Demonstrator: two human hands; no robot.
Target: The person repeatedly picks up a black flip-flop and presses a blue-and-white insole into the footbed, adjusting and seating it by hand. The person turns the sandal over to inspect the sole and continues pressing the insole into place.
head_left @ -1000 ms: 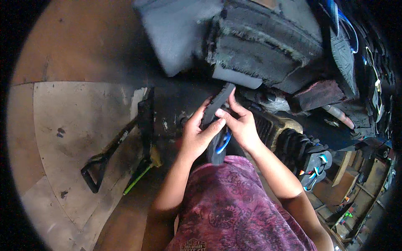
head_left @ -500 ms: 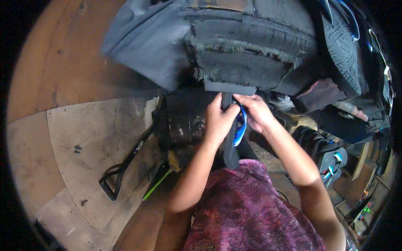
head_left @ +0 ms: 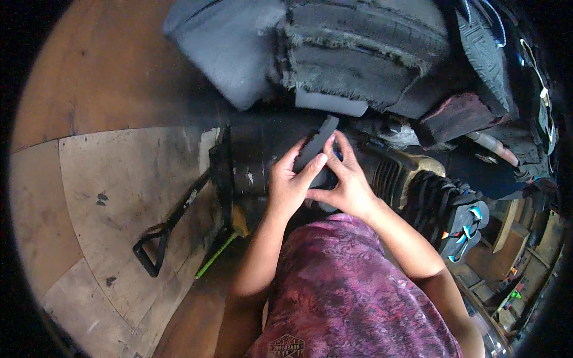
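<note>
A dark grey flip-flop (head_left: 317, 143) is held on edge in front of my torso, its sole tilted so the far end leans right. My left hand (head_left: 291, 181) is closed round its near left part, thumb along the side. On the right, my right hand (head_left: 351, 184) grips it with thumb and fingers, and a bit of blue strap shows between them. Most of the near end is hidden by my hands. Just beyond the flip-flop, a grey pad (head_left: 332, 103) shows under the frayed edge of a worn dark-covered bench (head_left: 358, 76).
Right of me, several dark flip-flops (head_left: 464, 225) stand in a row beside wooden shelving (head_left: 507, 238). A single sole (head_left: 483, 53) and a reddish block (head_left: 456, 117) lie at the far right. A black handle (head_left: 152, 247) and a green stick (head_left: 216, 255) stand at the left.
Both hands have drawn the flip-flop slightly nearer and turned it from upright to slanting, and its blue strap is now mostly covered. My view has shifted a little.
</note>
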